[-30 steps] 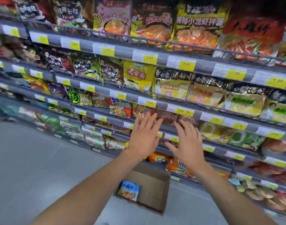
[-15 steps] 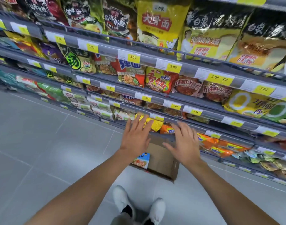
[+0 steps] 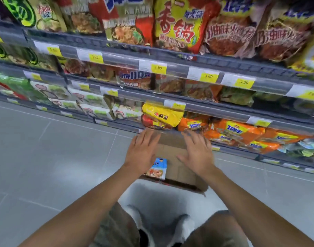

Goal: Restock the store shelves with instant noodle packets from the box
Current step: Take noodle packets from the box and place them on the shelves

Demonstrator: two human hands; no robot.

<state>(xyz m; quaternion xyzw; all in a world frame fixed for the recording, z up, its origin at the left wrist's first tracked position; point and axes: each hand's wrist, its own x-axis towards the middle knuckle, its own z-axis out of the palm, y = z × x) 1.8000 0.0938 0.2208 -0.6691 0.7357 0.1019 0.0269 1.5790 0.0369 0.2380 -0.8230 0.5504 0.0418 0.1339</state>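
Both hands, left [image 3: 141, 154] and right [image 3: 197, 154], hover spread and empty above the brown cardboard box [image 3: 179, 168] on the grey tiled floor [image 3: 45, 157]; a blue noodle packet [image 3: 157, 169] lies at its left edge, beneath the bottom shelf [image 3: 241, 150].

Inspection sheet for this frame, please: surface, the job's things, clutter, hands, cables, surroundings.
Surface: grey tiled floor, bare around the box.
Job's things: open cardboard box on the floor against the bottom shelf; one blue noodle packet shows inside at its left wall, partly behind the left hand.
Clutter: nothing seen.
Hands: left hand and right hand both open with fingers spread, palms down over the box; no grip on anything.
Cables: nothing seen.
Surroundings: shelves full of noodle packets with yellow price tags; orange packets on the lowest tier; the person's white shoes below.
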